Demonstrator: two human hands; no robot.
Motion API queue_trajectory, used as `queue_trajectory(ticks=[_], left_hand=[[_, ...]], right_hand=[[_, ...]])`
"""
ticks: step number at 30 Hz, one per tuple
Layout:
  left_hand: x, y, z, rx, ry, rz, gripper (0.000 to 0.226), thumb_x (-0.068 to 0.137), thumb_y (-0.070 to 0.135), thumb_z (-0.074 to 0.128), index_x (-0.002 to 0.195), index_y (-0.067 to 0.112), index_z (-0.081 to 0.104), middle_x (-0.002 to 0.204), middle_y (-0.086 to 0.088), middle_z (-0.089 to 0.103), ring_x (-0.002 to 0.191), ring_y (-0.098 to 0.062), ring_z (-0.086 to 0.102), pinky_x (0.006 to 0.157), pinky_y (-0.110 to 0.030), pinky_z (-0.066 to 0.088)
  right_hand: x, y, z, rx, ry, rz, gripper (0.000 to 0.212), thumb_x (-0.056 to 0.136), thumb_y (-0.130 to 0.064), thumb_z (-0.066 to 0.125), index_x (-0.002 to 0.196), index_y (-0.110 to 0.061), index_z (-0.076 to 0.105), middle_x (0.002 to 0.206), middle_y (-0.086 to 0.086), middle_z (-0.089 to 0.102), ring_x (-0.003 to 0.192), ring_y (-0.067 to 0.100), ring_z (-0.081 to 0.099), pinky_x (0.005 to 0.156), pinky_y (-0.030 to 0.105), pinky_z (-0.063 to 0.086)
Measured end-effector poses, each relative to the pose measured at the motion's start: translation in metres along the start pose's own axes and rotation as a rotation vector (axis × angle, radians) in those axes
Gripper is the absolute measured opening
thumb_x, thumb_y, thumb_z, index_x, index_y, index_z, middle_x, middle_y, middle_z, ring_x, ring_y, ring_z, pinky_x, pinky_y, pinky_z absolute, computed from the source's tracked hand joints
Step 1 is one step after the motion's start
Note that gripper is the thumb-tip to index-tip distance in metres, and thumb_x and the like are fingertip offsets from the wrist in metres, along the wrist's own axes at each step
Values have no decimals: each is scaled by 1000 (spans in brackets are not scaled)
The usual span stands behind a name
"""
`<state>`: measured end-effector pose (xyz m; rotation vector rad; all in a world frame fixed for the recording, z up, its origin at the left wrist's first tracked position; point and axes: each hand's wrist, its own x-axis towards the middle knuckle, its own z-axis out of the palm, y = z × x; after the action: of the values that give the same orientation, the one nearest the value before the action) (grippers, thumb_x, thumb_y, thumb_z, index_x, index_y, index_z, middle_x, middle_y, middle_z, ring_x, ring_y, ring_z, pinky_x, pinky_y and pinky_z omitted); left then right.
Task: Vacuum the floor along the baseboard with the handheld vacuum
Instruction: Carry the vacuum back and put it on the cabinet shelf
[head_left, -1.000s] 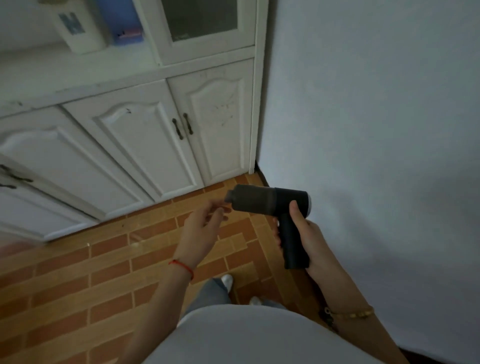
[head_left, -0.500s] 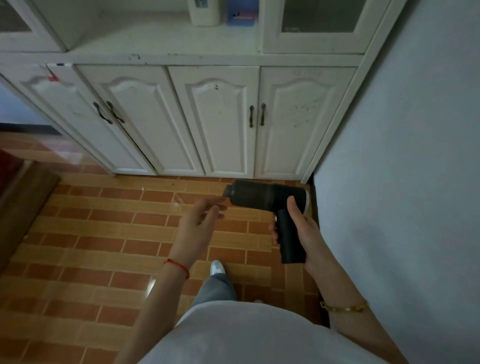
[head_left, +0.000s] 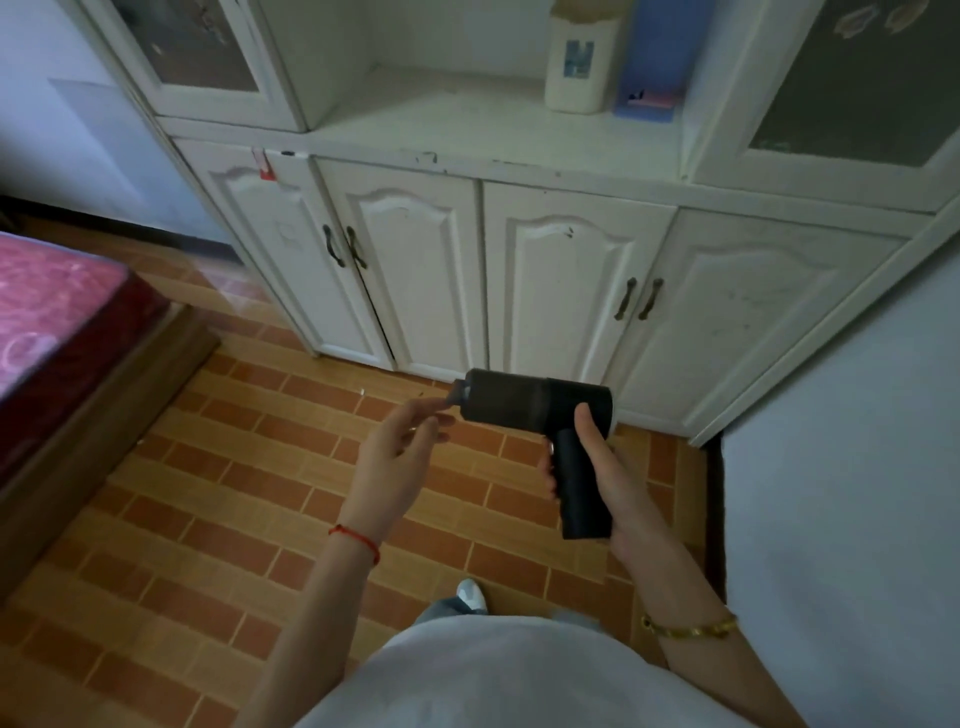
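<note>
A black pistol-shaped handheld vacuum (head_left: 524, 402) is held in the air above the brick-patterned floor (head_left: 218, 493), its nozzle pointing left. My right hand (head_left: 605, 478) is wrapped around its handle, thumb up on the body. My left hand (head_left: 400, 447) is open, fingers apart, with the fingertips at or touching the nozzle tip. A dark baseboard (head_left: 716, 499) runs along the foot of the right wall, and another dark baseboard (head_left: 130, 231) lies along the far left wall.
A white cabinet (head_left: 519, 270) with four lower doors stands straight ahead, with a bottle (head_left: 576, 62) and a blue box on its shelf. A bed with a red mattress (head_left: 57, 322) fills the left side. The grey wall (head_left: 852, 493) is close on the right.
My view has swung left: the cabinet now faces me and the bed has come into sight. Both hands keep the same pose around the vacuum.
</note>
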<state>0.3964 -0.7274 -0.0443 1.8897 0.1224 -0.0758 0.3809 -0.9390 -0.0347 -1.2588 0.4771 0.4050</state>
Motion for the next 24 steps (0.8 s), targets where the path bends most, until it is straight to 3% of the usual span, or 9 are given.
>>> queue_trajectory(ticks=[8,12,24], left_hand=[[54,-8,-52,-5,58,-26,26,100,11,45,112,24,64,104,4,71,93,-7,68,82,-22,50],[88,-11,-61,8,61,-25,26,100,13,45,117,19,64,105,5,70,92,-3,68,78,-13,50],[253,9,-72,-12,82,-5,25,100,13,45,115,23,62,105,7,70,95,-6,68,83,-21,53]], right_hand=[[50,-17,56,-28,-45,25,57,77,-64,59,81,-8,68,73,13,66,56,19,60,54,27,50],[83,-30,70,10,-47,35,54,80,-59,58,84,-7,67,74,13,65,57,19,59,53,26,50],[229,-120,105,-30,-53,23,62,71,-65,62,91,-7,70,76,13,67,60,20,61,57,29,50]])
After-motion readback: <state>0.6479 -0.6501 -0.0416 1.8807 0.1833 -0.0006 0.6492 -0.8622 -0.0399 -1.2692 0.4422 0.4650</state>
